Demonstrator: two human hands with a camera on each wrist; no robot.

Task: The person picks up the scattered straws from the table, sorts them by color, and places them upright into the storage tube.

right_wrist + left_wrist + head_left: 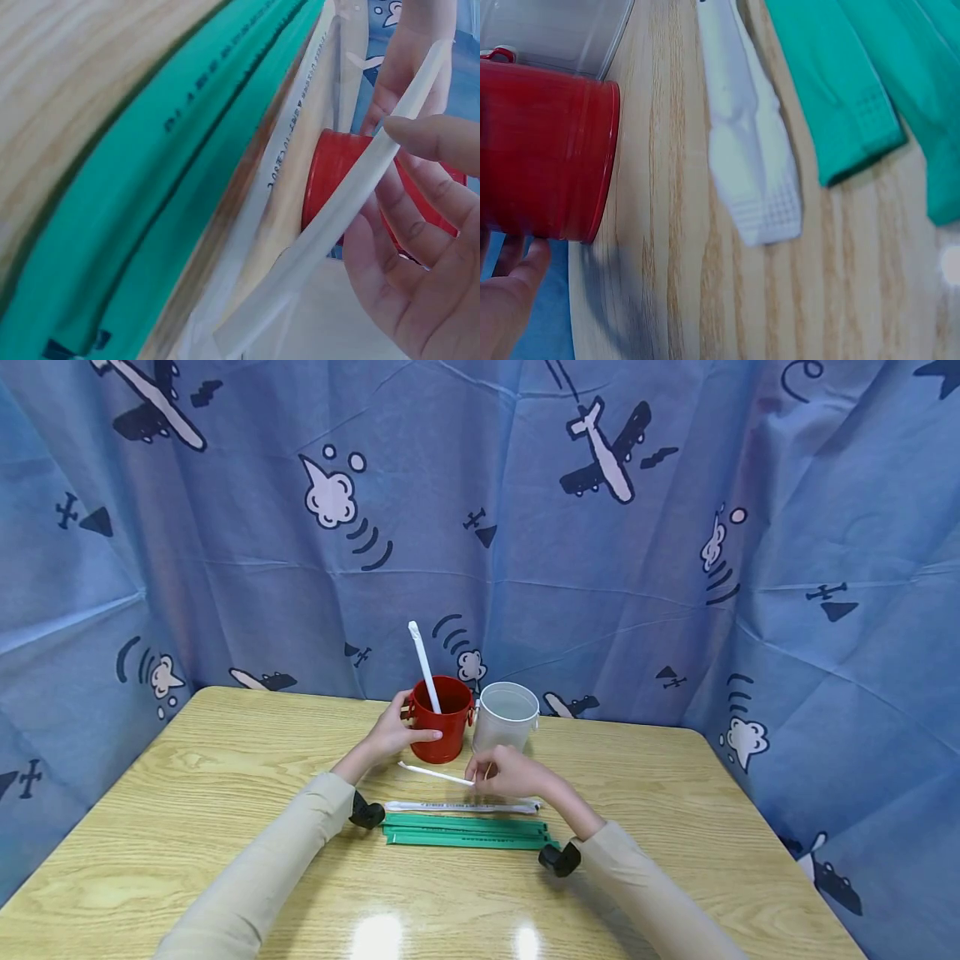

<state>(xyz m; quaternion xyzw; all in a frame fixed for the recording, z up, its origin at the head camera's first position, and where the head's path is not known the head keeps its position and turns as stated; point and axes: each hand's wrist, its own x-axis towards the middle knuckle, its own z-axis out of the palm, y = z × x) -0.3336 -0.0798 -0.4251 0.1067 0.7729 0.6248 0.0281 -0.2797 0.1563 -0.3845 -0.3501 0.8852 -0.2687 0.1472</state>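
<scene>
My left hand [390,732] holds the side of a red bucket [452,739], its fingers and thumb around the wall; in the left wrist view fingertips touch the red bucket [547,150]. A white wrapped straw [423,664] leans upright inside it. My right hand [513,772] pinches one end of another white straw [435,773], held above the table in front of the buckets. In the right wrist view this straw [337,202] crosses before the red bucket [330,172], between thumb and fingers of the right hand [427,255].
A whitish translucent bucket [504,727] stands just right of the red one. Nearer me on the wooden table [300,877] lie a white wrapped piece [461,807] and several green wrapped ones [465,831], side by side. A blue patterned curtain [450,510] hangs behind.
</scene>
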